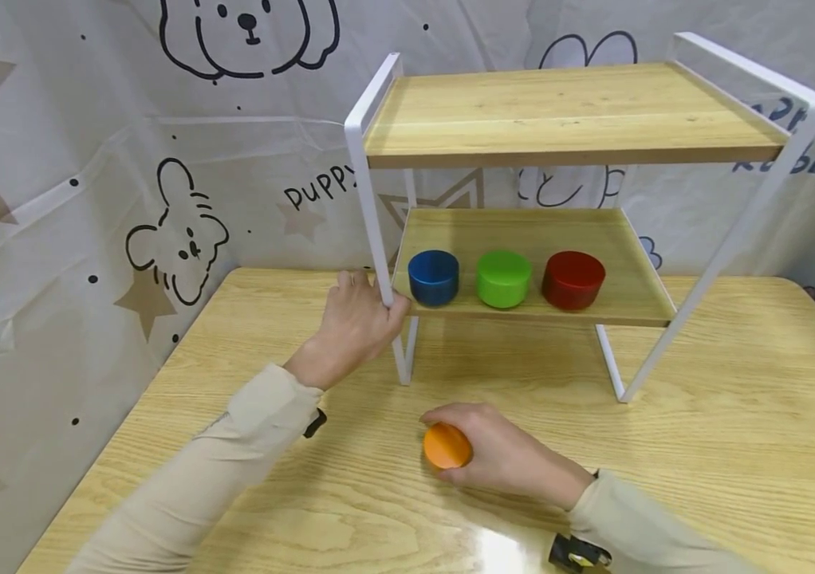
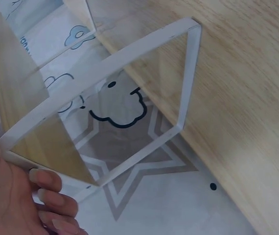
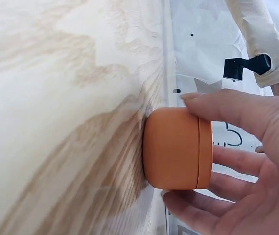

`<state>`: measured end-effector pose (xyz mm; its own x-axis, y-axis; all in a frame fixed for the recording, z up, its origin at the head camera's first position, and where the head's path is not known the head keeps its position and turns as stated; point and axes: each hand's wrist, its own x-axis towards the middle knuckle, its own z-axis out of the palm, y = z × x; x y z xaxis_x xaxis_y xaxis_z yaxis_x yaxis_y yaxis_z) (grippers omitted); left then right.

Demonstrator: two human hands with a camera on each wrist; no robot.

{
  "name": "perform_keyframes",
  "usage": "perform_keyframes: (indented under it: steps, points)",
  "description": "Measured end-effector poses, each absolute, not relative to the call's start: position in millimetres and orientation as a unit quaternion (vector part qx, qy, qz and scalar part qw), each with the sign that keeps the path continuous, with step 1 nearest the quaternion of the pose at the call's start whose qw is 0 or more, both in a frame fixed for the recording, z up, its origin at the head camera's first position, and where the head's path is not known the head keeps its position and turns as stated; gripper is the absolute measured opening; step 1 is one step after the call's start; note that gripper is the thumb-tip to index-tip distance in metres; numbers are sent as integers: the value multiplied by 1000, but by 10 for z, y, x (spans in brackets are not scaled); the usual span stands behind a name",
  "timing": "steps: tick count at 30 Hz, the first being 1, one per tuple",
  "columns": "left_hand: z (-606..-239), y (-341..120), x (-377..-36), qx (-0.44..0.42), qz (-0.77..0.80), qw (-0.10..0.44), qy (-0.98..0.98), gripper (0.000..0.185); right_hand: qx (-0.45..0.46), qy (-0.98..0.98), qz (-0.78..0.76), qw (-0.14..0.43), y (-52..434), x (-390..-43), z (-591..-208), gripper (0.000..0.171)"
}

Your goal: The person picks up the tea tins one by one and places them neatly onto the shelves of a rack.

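A two-tier wooden shelf rack (image 1: 580,151) with white metal legs stands on the table. My left hand (image 1: 362,319) grips it at the left front leg, beside the lower board; in the left wrist view its fingers (image 2: 56,200) curl at the board's edge. On the lower board sit three round pots in a row: blue (image 1: 434,279), green (image 1: 503,281) and red (image 1: 572,281). In front of the rack, my right hand (image 1: 497,450) holds an orange round lidded pot (image 3: 176,149) between thumb and fingers, its base right at the tabletop.
The pale wood table (image 1: 271,494) extends in front of the rack and to both sides. Behind it hangs a light cloth (image 1: 293,135) printed with cartoon animals and stars. The rack's upper board (image 1: 558,112) overhangs the row of pots.
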<state>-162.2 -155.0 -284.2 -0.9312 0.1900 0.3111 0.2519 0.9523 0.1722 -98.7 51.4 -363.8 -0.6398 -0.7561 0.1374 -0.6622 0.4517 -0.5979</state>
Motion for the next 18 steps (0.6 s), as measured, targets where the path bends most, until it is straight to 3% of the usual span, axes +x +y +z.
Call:
perform_keyframes:
  steps: [10, 18]
  points:
    - [-2790, -1482, -1623, -119, -62, 123, -983, 27, -374, 856, -341, 102, 570, -979, -3669, 61]
    - [-2825, -1507, -1607, -106, -90, 114, -984, 35, -374, 855, -341, 109, 585, -994, -3700, 60]
